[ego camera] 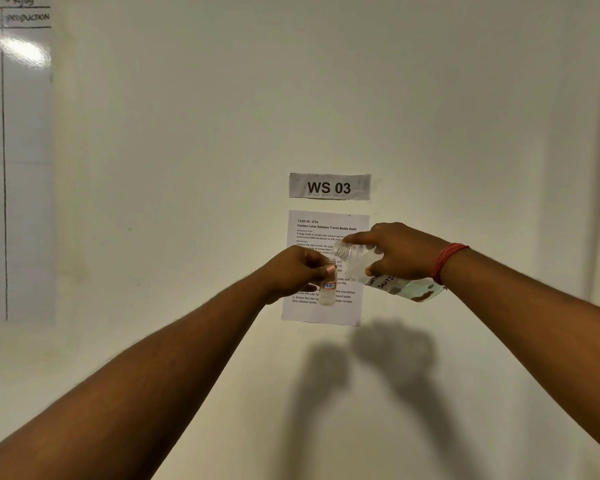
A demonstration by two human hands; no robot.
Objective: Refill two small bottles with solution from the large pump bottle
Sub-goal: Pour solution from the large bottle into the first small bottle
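Against white wall, clear large bottle (pixel 378 271) tilts over labelled small bottle (pixel 327 285).

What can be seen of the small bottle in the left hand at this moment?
The small bottle is clear plastic, roughly upright, uncapped as far as can be seen, with a small red-bordered label on its front. The left hand grips its upper part in mid-air, before the printed sheet on the wall. The large bottle, tilted in the right hand, has its threaded mouth just above its opening. Its fill level is unclear.
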